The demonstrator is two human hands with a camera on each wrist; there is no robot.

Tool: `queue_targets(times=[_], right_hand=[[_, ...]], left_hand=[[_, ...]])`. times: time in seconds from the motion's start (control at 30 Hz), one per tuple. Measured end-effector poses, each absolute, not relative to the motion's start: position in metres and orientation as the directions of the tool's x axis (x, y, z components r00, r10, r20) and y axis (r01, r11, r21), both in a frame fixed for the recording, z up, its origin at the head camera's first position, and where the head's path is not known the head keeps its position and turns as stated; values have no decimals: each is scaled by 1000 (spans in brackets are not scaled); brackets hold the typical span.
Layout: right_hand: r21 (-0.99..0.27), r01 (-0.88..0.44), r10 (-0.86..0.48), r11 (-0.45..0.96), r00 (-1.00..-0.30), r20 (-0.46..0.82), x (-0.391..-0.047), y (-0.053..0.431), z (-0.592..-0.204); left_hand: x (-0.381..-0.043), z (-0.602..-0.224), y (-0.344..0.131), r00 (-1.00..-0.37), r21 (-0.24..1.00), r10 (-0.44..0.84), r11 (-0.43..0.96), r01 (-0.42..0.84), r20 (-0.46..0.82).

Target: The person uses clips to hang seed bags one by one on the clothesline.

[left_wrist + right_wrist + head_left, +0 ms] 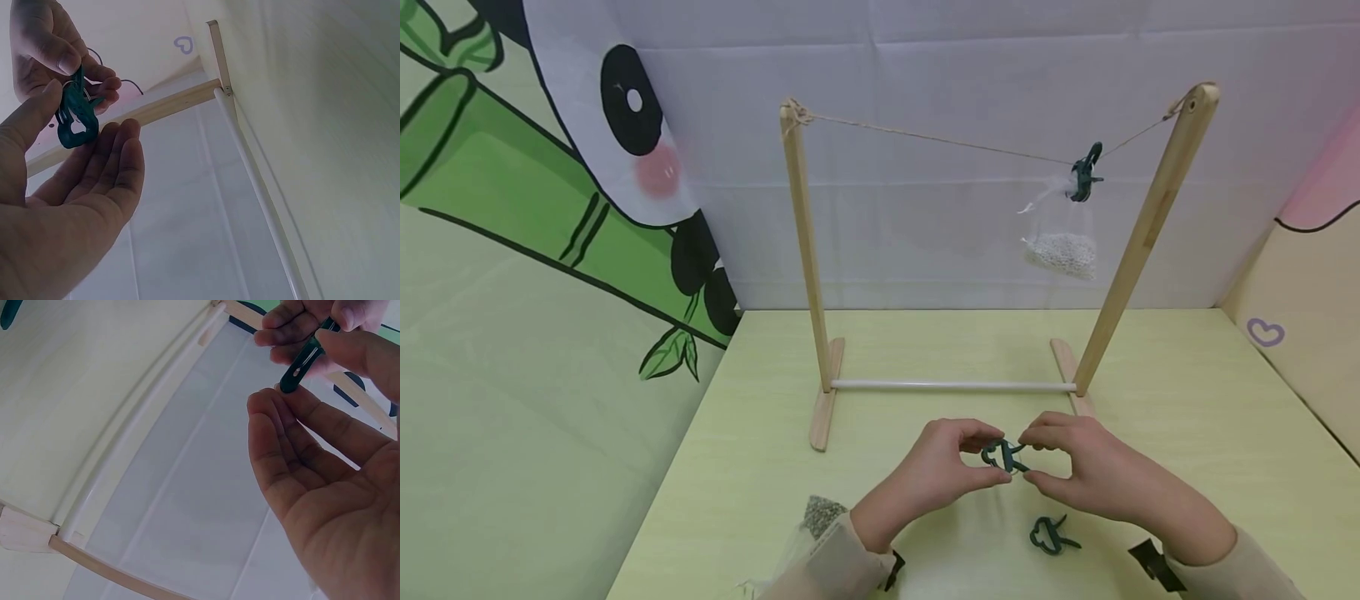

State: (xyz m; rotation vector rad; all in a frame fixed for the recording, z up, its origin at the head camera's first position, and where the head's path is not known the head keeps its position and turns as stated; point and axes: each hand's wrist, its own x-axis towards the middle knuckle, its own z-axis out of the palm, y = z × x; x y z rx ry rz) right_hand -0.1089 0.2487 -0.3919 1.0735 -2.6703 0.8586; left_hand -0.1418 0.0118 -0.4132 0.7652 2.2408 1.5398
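Between the two hands, above the table, is a dark green spring clip (1008, 456). My left hand (951, 468) pinches its jaw end between thumb and fingers. On the handle side, my right hand (1084, 461) grips it with thumb and fingertips. The right wrist view shows the clip (290, 382) edge-on, with the right thumb and index finger at its handle tips. A second green clip (1052, 540) lies on the table below the right hand. Beside the left forearm lies a clear bag with grey grains (822, 514), partly hidden by the sleeve.
A wooden frame stands behind the hands, with a left post (805, 250), a right post (1146, 237) and a white bottom rod (951, 386). From its sagging string (925, 137), another green clip (1084, 177) holds a bag of white grains (1060, 253).
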Motion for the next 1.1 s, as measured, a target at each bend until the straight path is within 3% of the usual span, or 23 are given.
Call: queue_targets(times=[0.4, 1.1], right_hand=[[-467, -667, -574, 581, -742, 347, -111, 250, -393], [-433, -772, -550, 466, -636, 542, -117, 250, -393]], left_hand=[[-145, -412, 5, -796, 920, 595, 239, 310, 114], [-149, -403, -6, -815, 924, 543, 173, 341, 200]])
